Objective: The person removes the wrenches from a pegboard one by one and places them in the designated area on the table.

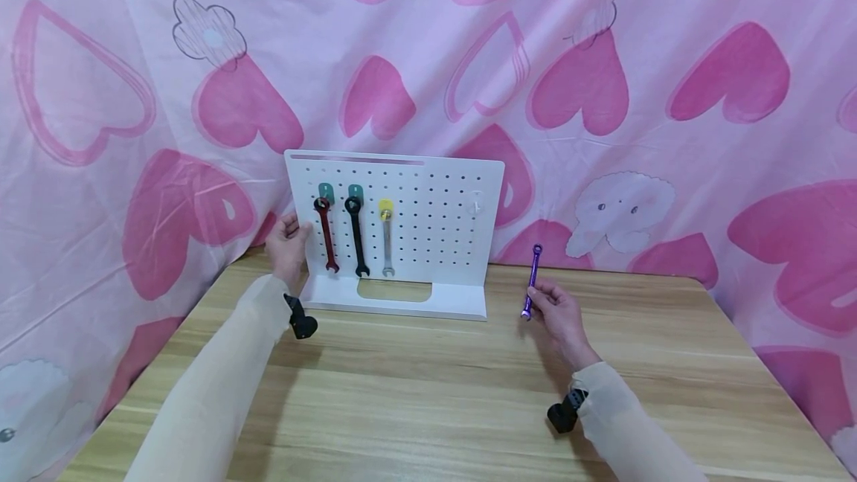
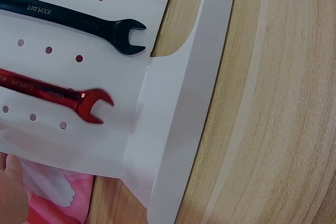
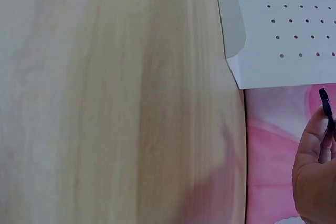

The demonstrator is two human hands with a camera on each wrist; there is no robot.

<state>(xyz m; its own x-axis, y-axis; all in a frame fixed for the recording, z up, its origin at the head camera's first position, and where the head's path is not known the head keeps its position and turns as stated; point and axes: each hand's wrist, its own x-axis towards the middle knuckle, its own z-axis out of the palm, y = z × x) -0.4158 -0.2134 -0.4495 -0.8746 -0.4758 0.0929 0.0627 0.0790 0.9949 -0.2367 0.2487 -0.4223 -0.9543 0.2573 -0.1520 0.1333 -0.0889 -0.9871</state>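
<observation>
A white pegboard stand (image 1: pixel 445 236) stands upright on the table. Along its left edge my left hand (image 1: pixel 288 245) grips the board, its thumb at the front; the left wrist view catches only part of that hand (image 2: pixel 11 195). Several wrenches hang there: a red wrench (image 1: pixel 326 235) nearest this hand, then a black wrench (image 1: pixel 356 235) and a silver wrench (image 1: pixel 387 244). Right of the stand, my right hand (image 1: pixel 559 316) pinches a purple wrench (image 1: pixel 534 268) by its lower part, ring end up. In the right wrist view this wrench (image 3: pixel 325 102) is dark, partly hidden by fingers.
Green hooks (image 1: pixel 355 192) and a yellow hook (image 1: pixel 386 205) bear the hanging wrenches. A clear hook (image 1: pixel 474 204) sits at the board's upper right. The wooden table (image 1: pixel 415 393) reaches back to a pink heart-patterned cloth (image 1: pixel 415 13). Black cameras (image 1: pixel 303 322) are strapped to both wrists.
</observation>
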